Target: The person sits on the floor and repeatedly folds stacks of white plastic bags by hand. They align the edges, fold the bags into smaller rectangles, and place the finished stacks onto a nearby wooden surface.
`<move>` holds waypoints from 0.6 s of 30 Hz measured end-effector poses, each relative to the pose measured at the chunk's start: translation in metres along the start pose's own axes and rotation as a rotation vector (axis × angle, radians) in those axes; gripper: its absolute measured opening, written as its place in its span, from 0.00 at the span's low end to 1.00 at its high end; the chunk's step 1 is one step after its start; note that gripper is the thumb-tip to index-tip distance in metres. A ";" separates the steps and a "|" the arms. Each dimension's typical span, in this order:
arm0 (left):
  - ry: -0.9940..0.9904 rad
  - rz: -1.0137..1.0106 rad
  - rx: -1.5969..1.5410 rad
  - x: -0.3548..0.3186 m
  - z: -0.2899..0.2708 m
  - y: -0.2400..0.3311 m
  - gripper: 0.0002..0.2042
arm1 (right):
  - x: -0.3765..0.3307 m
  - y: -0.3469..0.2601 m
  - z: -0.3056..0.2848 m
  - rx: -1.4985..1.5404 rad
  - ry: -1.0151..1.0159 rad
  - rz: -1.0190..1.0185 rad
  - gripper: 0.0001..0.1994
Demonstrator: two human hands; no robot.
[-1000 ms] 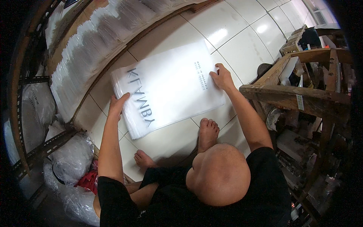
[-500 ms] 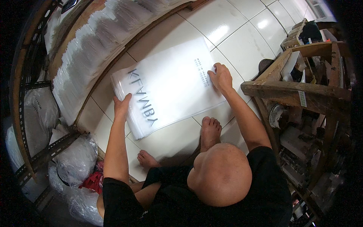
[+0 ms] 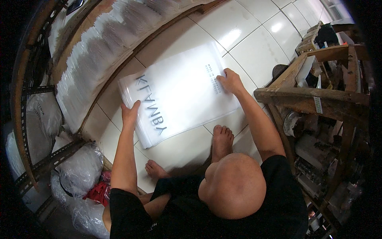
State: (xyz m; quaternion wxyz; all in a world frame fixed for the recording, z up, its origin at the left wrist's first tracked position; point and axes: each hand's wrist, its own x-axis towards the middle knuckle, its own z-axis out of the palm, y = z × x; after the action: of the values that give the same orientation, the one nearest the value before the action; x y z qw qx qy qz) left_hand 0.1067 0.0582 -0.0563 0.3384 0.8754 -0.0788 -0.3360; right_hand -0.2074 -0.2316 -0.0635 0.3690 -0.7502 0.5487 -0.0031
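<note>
A stack of frosted white plastic bags point(image 3: 181, 97) with dark printing lies flat, slightly slanted, low over the tiled floor in front of me. My left hand point(image 3: 130, 113) grips its left edge, where the layered edges show, with the thumb on top and the other fingers hidden beneath or beside it. At the right edge, my right hand point(image 3: 231, 83) is closed on the stack, thumb over the top sheet and fingers curled at the side. Whether the stack touches the floor I cannot tell.
Long rows of similar white plastic sheets point(image 3: 95, 59) lie on a raised wooden surface at the far left. Perforated metal rails point(image 3: 49, 161) and clear plastic bundles point(image 3: 81, 167) stand at the left. A wooden frame point(image 3: 310, 101) with machine parts is on the right. My bare feet are on the tiles point(image 3: 175, 40).
The stack has shifted slightly right and nearer to me, with my left hand moving along. My right thumb now reaches farther over the top sheet.
</note>
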 end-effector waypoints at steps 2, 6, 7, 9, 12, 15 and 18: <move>0.029 -0.001 0.014 0.000 0.002 0.001 0.47 | 0.001 -0.002 0.001 0.002 0.020 -0.012 0.20; 0.065 -0.013 0.000 0.015 0.005 -0.020 0.42 | 0.001 0.000 0.003 0.033 0.094 -0.063 0.16; 0.061 -0.017 -0.018 0.018 0.004 -0.024 0.42 | 0.000 -0.001 0.003 0.042 0.097 -0.044 0.16; 0.001 -0.029 -0.033 0.014 0.001 -0.021 0.40 | -0.002 -0.002 0.003 0.059 0.105 -0.002 0.16; -0.016 -0.014 -0.020 0.013 0.001 -0.017 0.36 | -0.005 -0.001 0.007 0.025 0.143 -0.024 0.16; 0.005 0.001 -0.015 0.008 0.000 -0.011 0.33 | -0.005 0.001 0.006 -0.041 0.109 -0.071 0.16; -0.009 -0.006 -0.038 0.006 -0.001 -0.010 0.32 | -0.004 0.001 0.006 -0.088 0.066 -0.100 0.16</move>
State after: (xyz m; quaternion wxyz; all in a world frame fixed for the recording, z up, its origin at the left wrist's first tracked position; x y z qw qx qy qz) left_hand 0.1114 0.0642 -0.0655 0.3538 0.8676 -0.0714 -0.3422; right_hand -0.2074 -0.2250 -0.0670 0.3166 -0.7918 0.5219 -0.0221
